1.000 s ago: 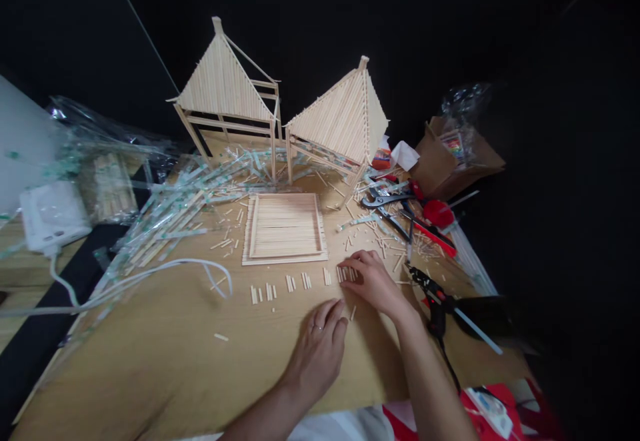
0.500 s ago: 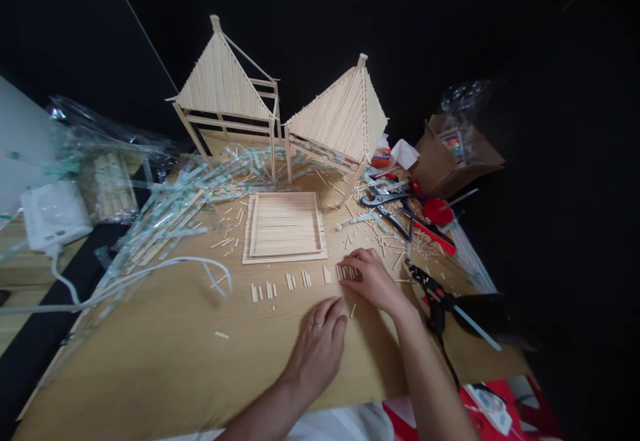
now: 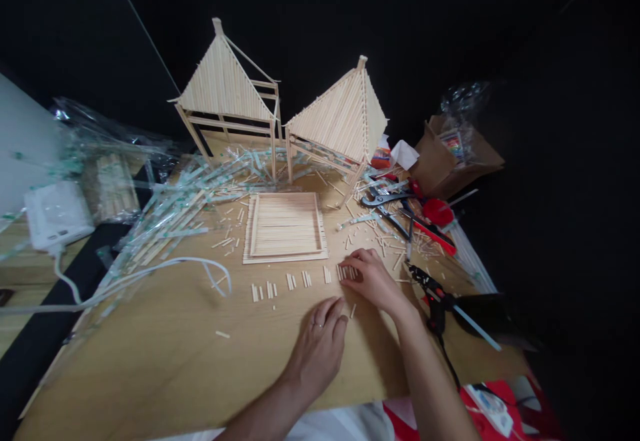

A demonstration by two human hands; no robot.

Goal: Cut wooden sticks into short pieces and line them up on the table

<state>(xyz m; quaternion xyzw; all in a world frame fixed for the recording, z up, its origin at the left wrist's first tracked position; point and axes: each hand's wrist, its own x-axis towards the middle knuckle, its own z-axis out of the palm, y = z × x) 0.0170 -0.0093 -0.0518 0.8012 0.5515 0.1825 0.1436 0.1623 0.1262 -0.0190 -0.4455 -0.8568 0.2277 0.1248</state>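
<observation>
My right hand point(image 3: 373, 278) rests on the table at the right end of a row of short wooden stick pieces. Its thumb and fingers close around the last group of short wooden sticks point(image 3: 342, 272). Lower down and to the left, my left hand point(image 3: 323, 341) lies on the tabletop, a ring on one finger, fingers loosely extended and holding nothing visible. Beside its fingertips is a single short stick point(image 3: 353, 311). Further left, small groups of cut sticks point(image 3: 291, 282) stand in line below a flat stick-built panel point(image 3: 285, 228) with a raised rim.
Two stick-built house frames point(image 3: 223, 84) point(image 3: 335, 118) with peaked roofs stand behind. Pliers point(image 3: 385, 199), a glue gun point(image 3: 433, 294) and scattered stick bits are at right, before a cardboard box point(image 3: 440, 161). Plastic-wrapped sticks point(image 3: 170, 218) and a white cable point(image 3: 165, 264) are at left.
Both hands stay almost in place, the right one still at the end group of sticks. The view shifts only slightly.
</observation>
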